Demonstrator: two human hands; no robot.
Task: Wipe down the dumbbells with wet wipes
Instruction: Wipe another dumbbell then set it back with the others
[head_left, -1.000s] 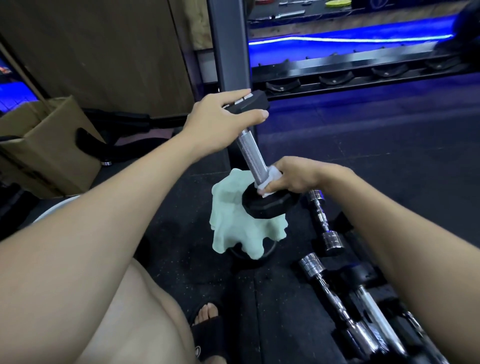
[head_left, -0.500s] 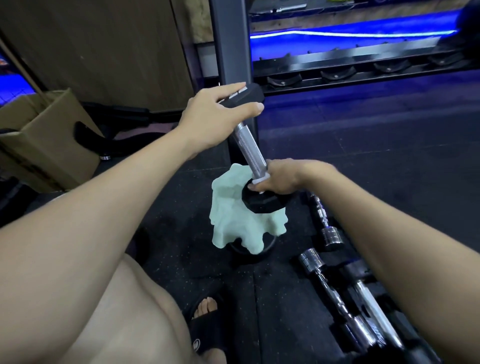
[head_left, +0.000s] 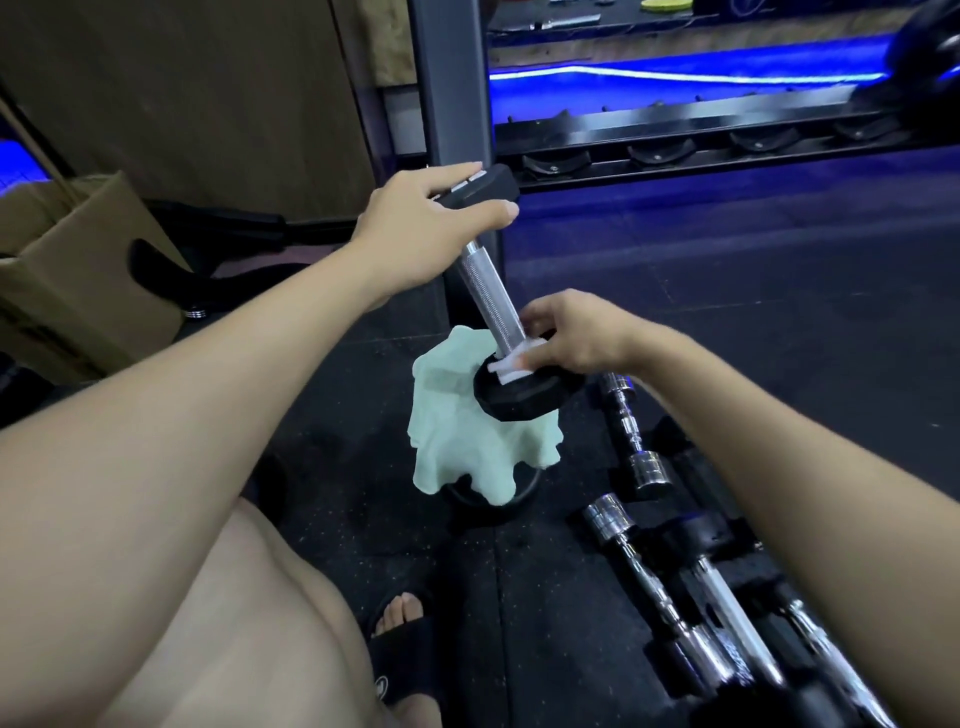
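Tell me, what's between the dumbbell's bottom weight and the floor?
In the head view, a pale green cloth lies draped under the dumbbell, over a dark round object on the floor; what that object is cannot be told.

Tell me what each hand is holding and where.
Left hand grips the black-headed, steel-handled dumbbell by its upper head. Right hand pinches a white wet wipe against the handle's base.

Dark speckled rubber floor (head_left: 727, 322) carries chrome dumbbells (head_left: 631, 431), a cardboard box (head_left: 78, 270) and a sandalled foot (head_left: 402, 654)
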